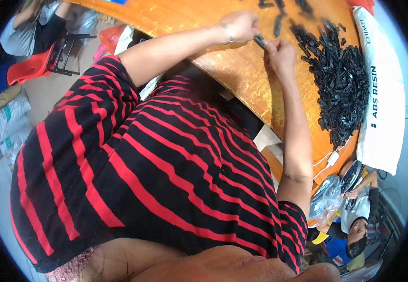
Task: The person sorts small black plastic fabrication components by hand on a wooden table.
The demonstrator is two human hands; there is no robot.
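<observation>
Clearly, both hands [283,55] pinch a black piece [261,41], long axis slanting down rightward.

White sack [386,127] along the worktop's [241,70] right edge

And what a stretch of it, pale and long, down that whole side! Over to the near right corner: a white cable connector [333,158], and just past the corner a clear plastic bag [325,199] near a co-worker [358,204] in white and dark. Out beyond the left edge, a red chair [27,68] beside another person [19,40] in grey.
</observation>
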